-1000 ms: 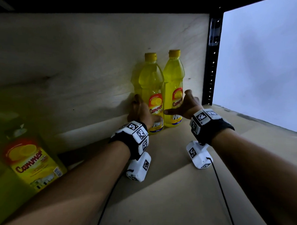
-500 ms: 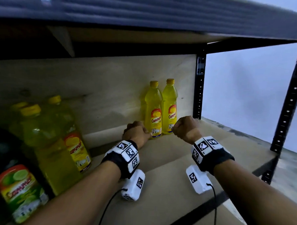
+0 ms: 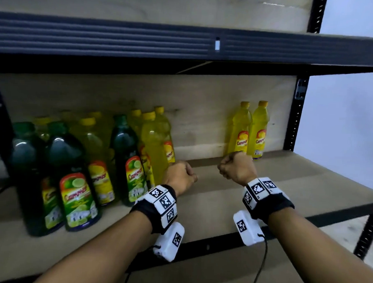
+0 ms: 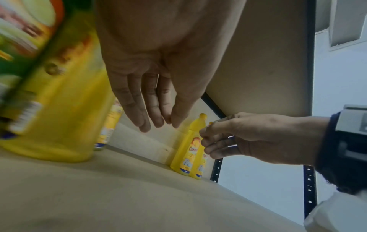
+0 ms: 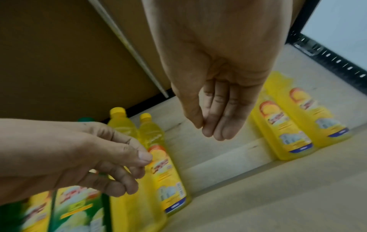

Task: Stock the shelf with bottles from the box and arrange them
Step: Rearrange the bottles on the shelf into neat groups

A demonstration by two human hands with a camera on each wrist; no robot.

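Two slim yellow bottles point(image 3: 249, 131) stand side by side against the back board at the right end of the shelf point(image 3: 286, 177). Both hands hover in front of them and hold nothing. My left hand point(image 3: 179, 175) hangs over the middle of the shelf with loosely curled fingers, next to a cluster of yellow and green bottles point(image 3: 72, 179). My right hand point(image 3: 235, 167) is a little nearer the yellow pair, apart from it, fingers also loosely curled. The left wrist view shows my left fingers point(image 4: 157, 122) hanging free. In the right wrist view my right fingers point(image 5: 216, 131) are equally free. No box is in view.
Several larger yellow and green bottles fill the shelf's left half. A bare stretch of board point(image 3: 200, 197) lies between that cluster and the yellow pair. A dark metal beam point(image 3: 121, 40) of the upper shelf runs overhead. A black upright post point(image 3: 295, 116) closes the right end.
Both hands have let go of the two yellow bottles and drawn back toward me. The head view has pulled back, so the left cluster of bottles now shows.
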